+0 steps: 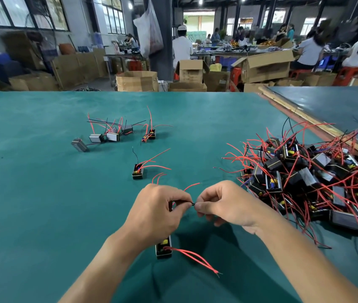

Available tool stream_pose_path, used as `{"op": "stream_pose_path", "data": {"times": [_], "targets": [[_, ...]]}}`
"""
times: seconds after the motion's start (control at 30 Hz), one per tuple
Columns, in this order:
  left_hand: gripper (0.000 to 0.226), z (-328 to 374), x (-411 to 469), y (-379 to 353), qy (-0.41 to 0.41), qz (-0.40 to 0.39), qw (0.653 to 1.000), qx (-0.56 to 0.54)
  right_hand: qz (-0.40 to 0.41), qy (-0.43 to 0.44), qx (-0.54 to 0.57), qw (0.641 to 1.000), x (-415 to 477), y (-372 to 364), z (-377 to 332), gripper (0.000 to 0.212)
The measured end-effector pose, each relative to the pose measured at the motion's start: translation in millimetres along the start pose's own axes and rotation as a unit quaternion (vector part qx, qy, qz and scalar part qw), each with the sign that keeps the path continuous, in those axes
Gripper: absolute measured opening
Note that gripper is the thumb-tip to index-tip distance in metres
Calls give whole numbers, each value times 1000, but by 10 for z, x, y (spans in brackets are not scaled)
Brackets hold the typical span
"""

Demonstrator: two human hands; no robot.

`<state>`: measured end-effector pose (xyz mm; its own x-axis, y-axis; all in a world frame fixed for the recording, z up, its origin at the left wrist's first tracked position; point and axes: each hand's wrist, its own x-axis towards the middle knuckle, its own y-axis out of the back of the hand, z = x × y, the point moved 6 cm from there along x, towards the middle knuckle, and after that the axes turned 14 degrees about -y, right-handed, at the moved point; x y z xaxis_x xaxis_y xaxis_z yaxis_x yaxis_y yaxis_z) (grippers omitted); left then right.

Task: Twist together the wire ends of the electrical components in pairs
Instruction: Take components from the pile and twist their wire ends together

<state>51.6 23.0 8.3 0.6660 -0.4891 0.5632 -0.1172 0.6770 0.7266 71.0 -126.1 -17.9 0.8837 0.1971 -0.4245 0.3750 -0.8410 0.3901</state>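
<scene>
A small black component point(163, 248) with red wires hangs under my left hand point(158, 209), close to the green table point(42, 193). My left hand pinches a thin black wire point(190, 203) of that component between thumb and forefinger. My right hand point(221, 203) pinches the same wire's end from the right, fingertips almost touching the left ones. Two red wires point(195, 259) trail from the component toward me, their ends joined. More red wire ends point(192, 185) stick up behind my fingers.
A big pile of black components with red wires point(309, 173) lies at the right. One component point(138, 171) stands ahead of my hands, a pair point(149, 134) beyond it, and a group of several point(106, 135) far left. People work at benches behind.
</scene>
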Motion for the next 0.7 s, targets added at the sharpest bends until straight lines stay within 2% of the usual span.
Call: {"op": "stream_pose_path", "data": {"times": [0.1,0.2,0.33,0.53,0.7], "targets": [[7,-21,-2,37,22,24,999,-25,1,7,16,1000,-7,-9,-21,18],[8,-15,4,28,22,13,999,-22,-22,-7,27,999,-7,-22,-14,23],[10,-44,-7,19,34,17,999,-33,-60,-42,97,993,-15,-27,-13,23],[15,-152,-21,44,100,64,990,-75,-19,15,138,990,2,-12,-75,20],[18,-233,-41,34,142,80,980,-111,44,12,132,990,46,73,-49,23]]}}
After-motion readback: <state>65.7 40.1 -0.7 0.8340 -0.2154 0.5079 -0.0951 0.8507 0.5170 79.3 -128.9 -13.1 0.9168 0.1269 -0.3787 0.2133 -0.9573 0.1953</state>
